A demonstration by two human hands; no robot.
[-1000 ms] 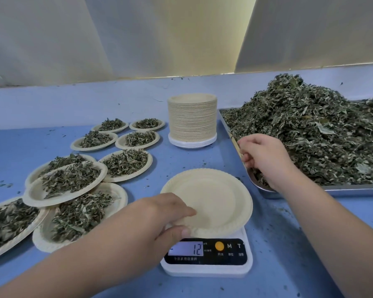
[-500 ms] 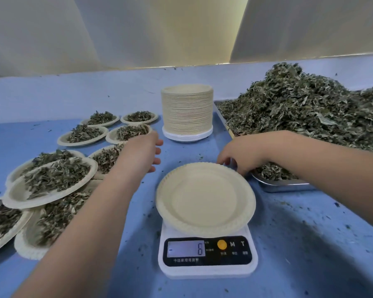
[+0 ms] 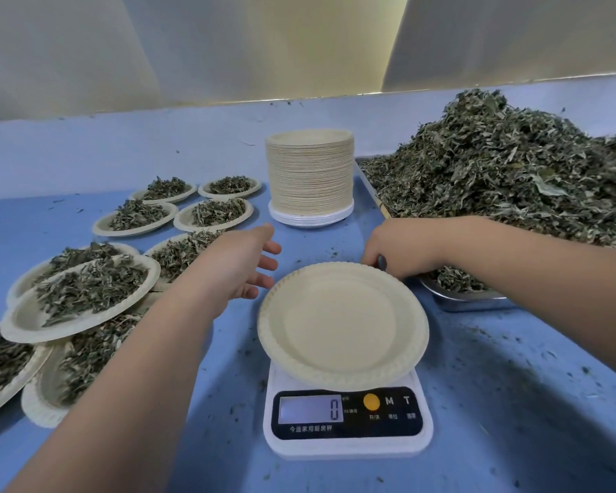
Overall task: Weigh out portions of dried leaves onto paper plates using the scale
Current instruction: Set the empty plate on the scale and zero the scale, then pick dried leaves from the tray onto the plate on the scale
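Paper plate [image 3: 342, 325]: bare, sitting on the scale [image 3: 347, 418] and overhanging its platform at the sides.
Scale display: reads 0.
Left hand [image 3: 244, 266]: fingers straight and spread, holding nothing, hovering just left of and behind the scale, near the plate's rim.
Right hand [image 3: 395, 250]: behind and right of the scale, at the near corner of the metal tray [image 3: 463, 297]; fingers curled downward, and I cannot tell whether they hold any leaves.
Dried leaves [image 3: 512, 183]: heaped high in the tray, right of and behind the scale.
Plate stack [image 3: 310, 176]: directly behind the scale, apart from it.
Filled plates [image 3: 82, 293]: left of the scale, several overlapping, each carrying leaves.
Tabletop [image 3: 512, 386]: blue, flecked with leaf crumbs around the scale.
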